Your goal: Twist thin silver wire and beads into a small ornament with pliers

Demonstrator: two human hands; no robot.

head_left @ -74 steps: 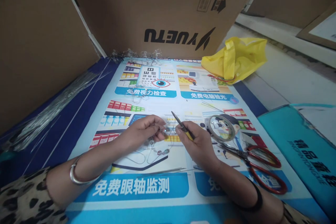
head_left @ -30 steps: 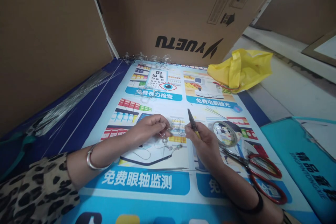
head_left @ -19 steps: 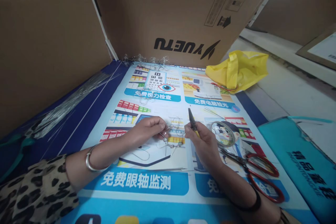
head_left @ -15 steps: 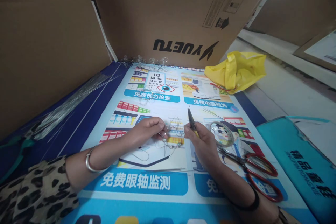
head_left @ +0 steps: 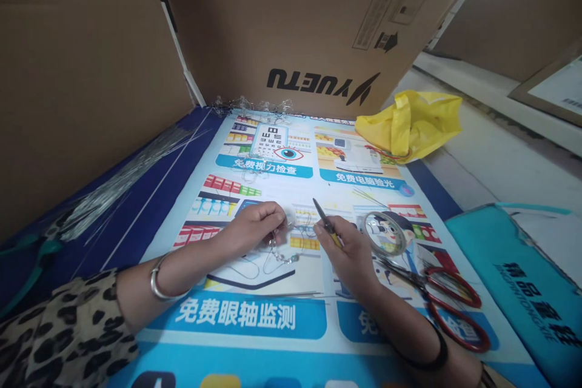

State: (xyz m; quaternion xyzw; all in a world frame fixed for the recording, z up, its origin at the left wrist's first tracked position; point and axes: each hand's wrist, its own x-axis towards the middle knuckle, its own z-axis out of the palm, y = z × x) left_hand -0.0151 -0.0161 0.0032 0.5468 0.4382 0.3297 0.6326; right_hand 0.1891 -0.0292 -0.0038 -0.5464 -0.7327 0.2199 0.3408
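Note:
My left hand [head_left: 261,224] is closed in a pinch on a thin wire piece strung with small beads [head_left: 286,259]. Its beaded end dangles below the fingertips, and fine loops stretch right toward my other hand. My right hand [head_left: 352,248] is wrapped round slim pointed pliers [head_left: 324,215] with some yellow on the grip. Their dark tips point up and left, apart from the beads. The right thumb and fingertip are close to a wire loop; whether they grip it I cannot tell. Both hands are above a printed poster [head_left: 300,345].
Right of my hands lie a clear tape roll [head_left: 367,235] and red-handled scissors [head_left: 473,301]. Farther off are a yellow bag [head_left: 402,127] and a teal bag [head_left: 509,273]. At left are a wire bundle [head_left: 122,185] and a green-handled tool [head_left: 49,247]. Cardboard [head_left: 273,18] walls the back.
My right hand has shifted slightly left and the pliers have tilted further left and down. The beaded wire in my left hand has swung a little to the left.

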